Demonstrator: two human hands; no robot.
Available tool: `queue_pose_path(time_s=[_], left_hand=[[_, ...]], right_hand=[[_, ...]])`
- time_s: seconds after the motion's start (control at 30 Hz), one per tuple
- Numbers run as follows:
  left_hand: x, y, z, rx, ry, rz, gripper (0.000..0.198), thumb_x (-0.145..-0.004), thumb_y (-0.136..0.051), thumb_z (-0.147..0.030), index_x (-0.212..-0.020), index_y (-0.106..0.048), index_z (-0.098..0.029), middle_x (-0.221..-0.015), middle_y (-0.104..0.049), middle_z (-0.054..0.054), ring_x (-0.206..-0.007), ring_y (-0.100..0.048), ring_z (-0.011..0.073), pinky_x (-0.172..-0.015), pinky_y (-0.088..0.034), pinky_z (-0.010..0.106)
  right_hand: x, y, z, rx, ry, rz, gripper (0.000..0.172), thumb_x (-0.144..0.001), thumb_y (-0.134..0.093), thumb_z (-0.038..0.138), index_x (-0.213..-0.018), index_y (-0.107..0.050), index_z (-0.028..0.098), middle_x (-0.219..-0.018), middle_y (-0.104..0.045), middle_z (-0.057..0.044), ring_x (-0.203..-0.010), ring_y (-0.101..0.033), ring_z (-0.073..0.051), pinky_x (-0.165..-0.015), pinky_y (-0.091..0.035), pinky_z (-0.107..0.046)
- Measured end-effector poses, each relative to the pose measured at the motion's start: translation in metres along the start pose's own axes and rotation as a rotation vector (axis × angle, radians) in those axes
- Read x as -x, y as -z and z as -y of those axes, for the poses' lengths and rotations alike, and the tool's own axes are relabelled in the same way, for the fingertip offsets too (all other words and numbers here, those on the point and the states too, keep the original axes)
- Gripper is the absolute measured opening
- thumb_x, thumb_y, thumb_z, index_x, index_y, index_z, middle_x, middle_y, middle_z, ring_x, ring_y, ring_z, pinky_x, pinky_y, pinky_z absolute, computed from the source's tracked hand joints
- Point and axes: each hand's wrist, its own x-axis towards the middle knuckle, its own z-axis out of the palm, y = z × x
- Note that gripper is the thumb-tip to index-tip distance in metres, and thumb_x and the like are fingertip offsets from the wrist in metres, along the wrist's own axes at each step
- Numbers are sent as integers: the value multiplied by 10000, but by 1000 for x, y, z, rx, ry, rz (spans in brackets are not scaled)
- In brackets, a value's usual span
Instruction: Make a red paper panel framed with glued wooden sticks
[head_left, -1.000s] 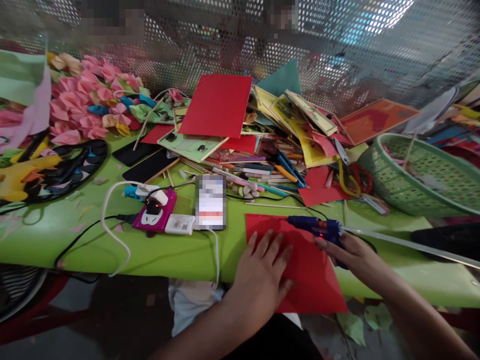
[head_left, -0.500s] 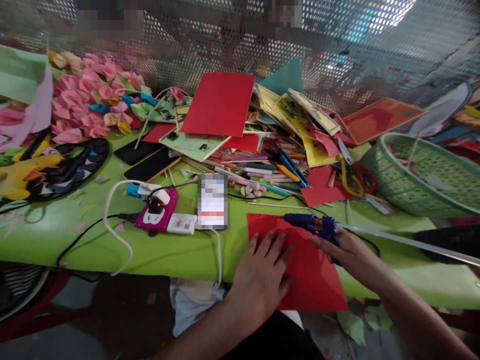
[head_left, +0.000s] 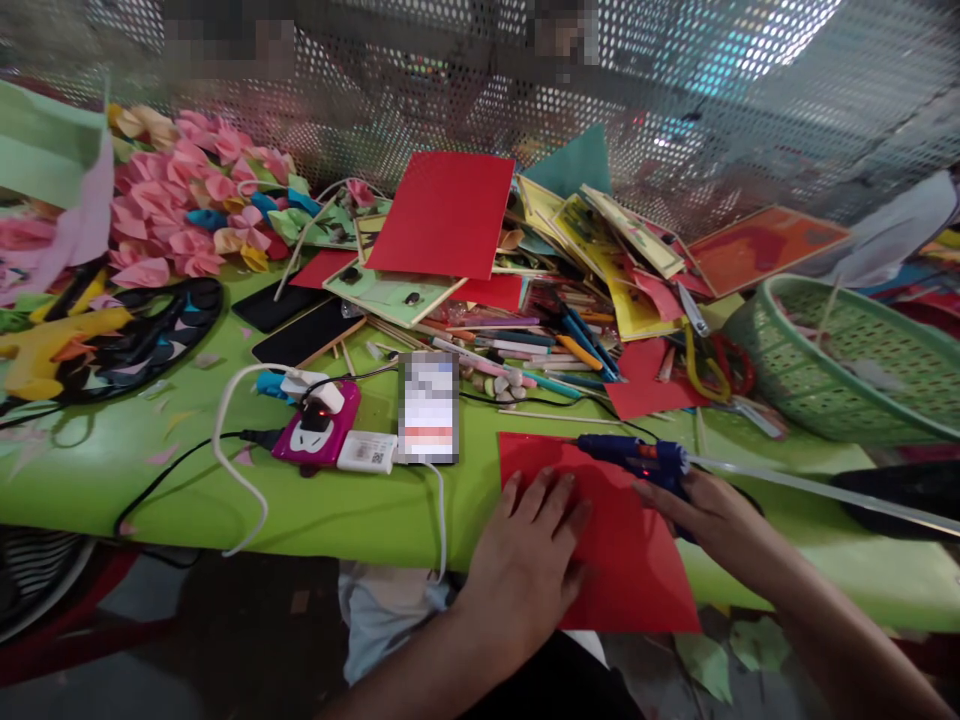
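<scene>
Red square paper sheet (head_left: 600, 540) lies on the lime-green table (head_left: 337, 500); left hand (head_left: 525, 560) presses flat on it, fingers spread, while right hand (head_left: 705, 510) grips a blue glue gun (head_left: 637, 458).

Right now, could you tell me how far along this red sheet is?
Done: folded paper flowers and decorated cards lie piled behind. In hand: the left hand presses the red sheet flat; the right hand holds the glue gun at its top edge. Left: the sheet looks bare.
</scene>
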Motion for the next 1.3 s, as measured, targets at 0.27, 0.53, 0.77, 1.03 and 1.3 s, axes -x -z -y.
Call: queue_pose_path(time_s=[0.27,0.53,0.77,1.03,1.3], left_hand=[[0,1,0,28,-3,-8,561,-1011,-552,-457,-1506,-518,-195,-1634,-453,74,-1509,-389,292,-1223,-357,543],[1,-2,1,26,3,-4,572,-1023,-526,-472,-1530,-485,-209,-1648,-432,66,-1517,-382,289,-1229,-356,550],[1,0,0,43,6,-17,561,-1022,-534,-467,-1518,-500,-208,-1635,-453,61,-1512,-388,292,-1232,-355,548],[1,1,0,37,1,-12,571,-1013,-554,-459,-1523,-490,-208,-1637,-449,65,-1509,-389,292,-1232,-349,549],[2,-2,0,14,2,-20,562,-1026,-525,-477,-1521,-494,-215,-1641,-444,59,-1511,-389,289,-1232,-351,540]], right_hand=[[-2,-8,6,11,26,-14,591,-859,-536,783,-651,-555,230,-551,-550,0,-509,-478,-155,-481,-367,-289],[1,1,-4,0,3,-2,511,-873,-585,716,-703,-601,234,-581,-578,4,-536,-499,-169,-485,-369,-291],[3,2,-3,-14,-40,-7,519,-848,-610,713,-641,-557,240,-533,-523,17,-512,-482,-169,-490,-368,-299],[3,1,-7,-18,-21,5,522,-879,-586,718,-675,-544,239,-553,-529,15,-519,-464,-156,-465,-326,-282],[3,2,-8,-16,-30,-9,520,-870,-595,723,-693,-579,234,-560,-541,13,-531,-470,-163,-476,-334,-283]])
